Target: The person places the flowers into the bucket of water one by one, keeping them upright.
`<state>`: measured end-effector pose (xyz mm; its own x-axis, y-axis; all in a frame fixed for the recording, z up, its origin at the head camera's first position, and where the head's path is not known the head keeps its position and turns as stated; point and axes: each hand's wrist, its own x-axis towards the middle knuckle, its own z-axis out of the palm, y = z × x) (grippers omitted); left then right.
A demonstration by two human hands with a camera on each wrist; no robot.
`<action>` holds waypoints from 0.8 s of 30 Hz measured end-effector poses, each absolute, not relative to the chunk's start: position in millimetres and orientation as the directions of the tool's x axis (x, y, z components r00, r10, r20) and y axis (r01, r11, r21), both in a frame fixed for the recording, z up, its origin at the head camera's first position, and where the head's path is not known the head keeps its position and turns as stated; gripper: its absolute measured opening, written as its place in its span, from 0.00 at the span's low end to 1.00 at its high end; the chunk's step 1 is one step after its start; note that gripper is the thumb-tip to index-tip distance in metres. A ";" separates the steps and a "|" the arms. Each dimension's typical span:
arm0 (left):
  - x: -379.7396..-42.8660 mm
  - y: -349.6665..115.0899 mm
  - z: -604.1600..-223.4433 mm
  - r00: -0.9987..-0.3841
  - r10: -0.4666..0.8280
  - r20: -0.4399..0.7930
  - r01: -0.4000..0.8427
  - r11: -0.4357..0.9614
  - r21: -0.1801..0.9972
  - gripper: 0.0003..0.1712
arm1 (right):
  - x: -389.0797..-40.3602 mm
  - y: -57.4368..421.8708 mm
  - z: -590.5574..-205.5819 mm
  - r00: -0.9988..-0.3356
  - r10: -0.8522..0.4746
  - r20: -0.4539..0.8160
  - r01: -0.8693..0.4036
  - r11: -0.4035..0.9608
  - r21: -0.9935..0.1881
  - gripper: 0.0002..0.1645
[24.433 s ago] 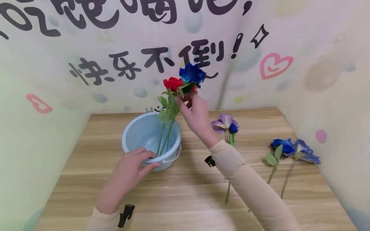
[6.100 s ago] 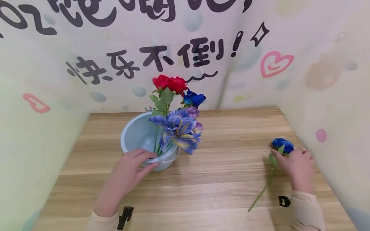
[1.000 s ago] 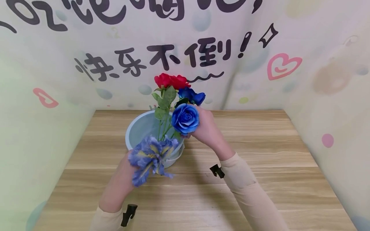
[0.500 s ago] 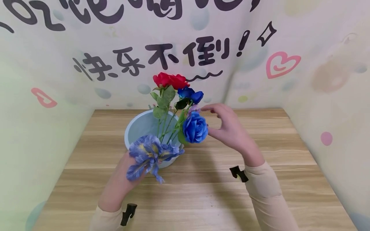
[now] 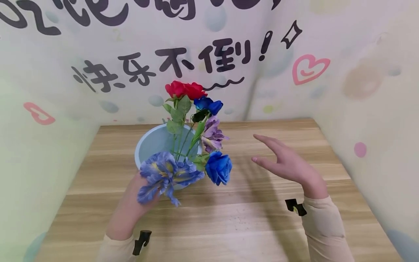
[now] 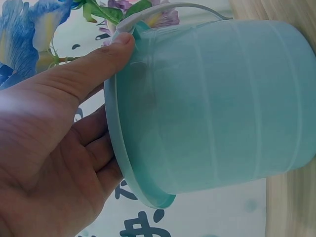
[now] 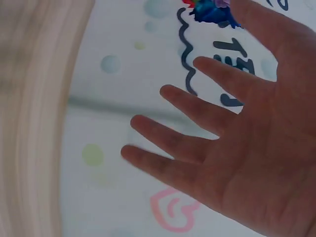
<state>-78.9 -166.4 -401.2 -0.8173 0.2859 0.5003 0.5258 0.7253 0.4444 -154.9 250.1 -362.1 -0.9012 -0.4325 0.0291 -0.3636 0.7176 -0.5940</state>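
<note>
A light blue bucket (image 5: 140, 149) stands on the table with several artificial flowers leaning in it. Red roses (image 5: 184, 89) and dark blue blooms (image 5: 209, 104) rise at the back. A purple flower (image 5: 212, 134) and a blue rose (image 5: 218, 168) lean over the right rim. In front, a blue-violet iris (image 5: 167, 174) droops over my left hand (image 5: 131, 203), partly hiding it. The left wrist view shows that hand pinching the bucket's rim (image 6: 116, 128), thumb outside and fingers inside. My right hand (image 5: 291, 163) hovers to the right of the flowers, fingers spread and holding nothing.
The wood-grain table (image 5: 255, 225) meets a printed back wall (image 5: 137, 102) just behind the bucket. Side walls stand to left and right. The bucket's white handle (image 6: 173, 7) hangs at its side. Small crumbs (image 5: 240, 218) lie on the tabletop.
The right hand has let go of the blue rose and moved right, away from the bucket. The rose has sunk lower over the rim, uncovering the purple flower. The left hand stays at the rim.
</note>
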 end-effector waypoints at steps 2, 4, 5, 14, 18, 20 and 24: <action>-79.3 -167.3 -401.4 -0.822 0.287 0.492 0.522 0.724 0.450 0.21 | -151.7 254.5 -368.0 -0.910 -0.414 0.004 -0.334 0.730 -0.596 0.48; -79.5 -168.0 -401.6 -0.826 0.287 0.484 0.519 0.720 0.460 0.22 | -148.7 259.9 -373.4 -0.923 -0.385 -0.011 -0.306 0.750 -0.586 0.51; -79.5 -168.0 -401.6 -0.828 0.288 0.482 0.519 0.720 0.462 0.22 | -147.1 262.5 -375.7 -0.928 -0.373 -0.020 -0.296 0.765 -0.572 0.53; -79.9 -168.8 -401.2 -0.825 0.283 0.490 0.522 0.714 0.466 0.22 | -125.2 282.8 -395.7 -0.979 -0.202 -0.031 -0.176 0.910 -0.375 0.61; -80.7 -170.5 -402.2 -0.814 0.291 0.502 0.535 0.712 0.455 0.24 | -116.9 284.5 -400.9 -0.989 -0.147 -0.014 -0.133 0.926 -0.353 0.61; -81.7 -172.6 -403.8 -0.782 0.299 0.547 0.569 0.702 0.429 0.25 | -114.4 283.7 -403.3 -0.990 -0.139 -0.005 -0.128 0.926 -0.356 0.60; -78.7 -183.5 -402.4 -0.738 0.283 0.612 0.562 0.760 0.327 0.37 | -112.6 277.8 -406.0 -0.991 -0.132 0.000 -0.124 0.931 -0.343 0.60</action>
